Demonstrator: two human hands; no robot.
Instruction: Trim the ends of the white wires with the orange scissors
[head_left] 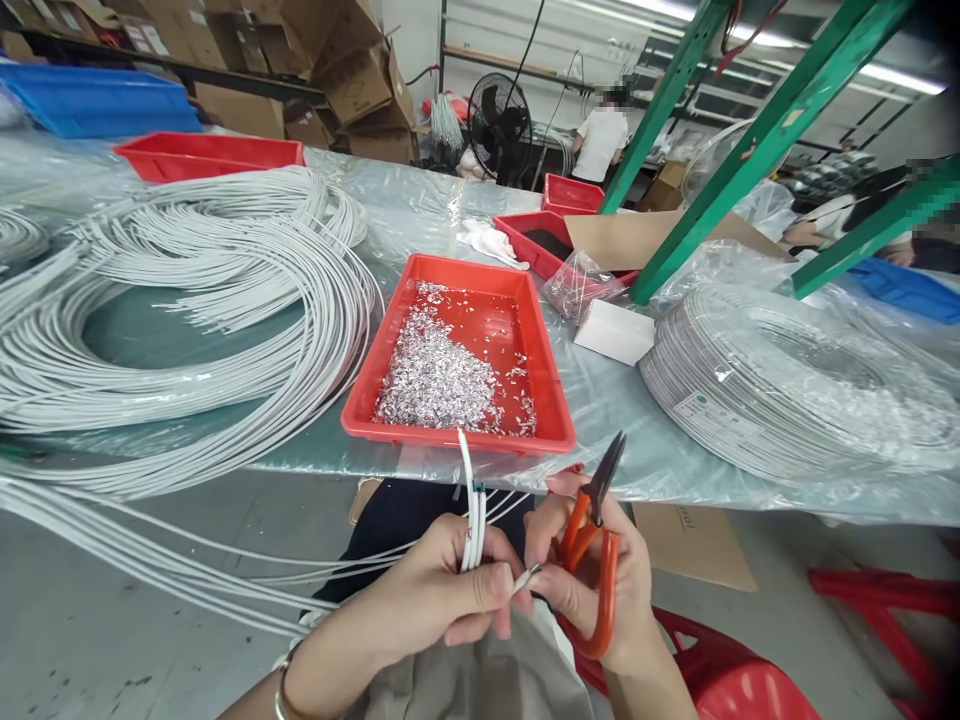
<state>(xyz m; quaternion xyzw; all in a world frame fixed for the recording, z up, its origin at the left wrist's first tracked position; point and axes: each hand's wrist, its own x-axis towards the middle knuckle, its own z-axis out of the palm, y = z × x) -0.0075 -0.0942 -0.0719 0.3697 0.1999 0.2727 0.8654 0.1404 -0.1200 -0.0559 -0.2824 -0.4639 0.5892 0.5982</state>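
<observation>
Cables point(473, 540) are held up by the left hand point(450, 590), on the near side of a red tray point(553, 392); they are gripped between its closed thumb and fingers. One pair of snips point(598, 508) is gripped in the right hand point(631, 570), points up; a cable end is held between the two hands, but whether it is pinched by the right fingers too cannot be told.

Things look partly done; dark tips are bared on some short ends, while one long white end looks whole and seems left over; silver bits point(439, 375) are heaped in the tray; whether the ends in the pile point(330, 350) at the left are done cannot be told.

One long end and at least two short ones are stood up in the left hand; one more is held between the hands; at least three far trays point(225, 155) are seen; one coil point(697, 385) is wrapped in plastic at the right, with one white box point(615, 332) beside it; the bits and the piled cables are too many to be counted.
</observation>
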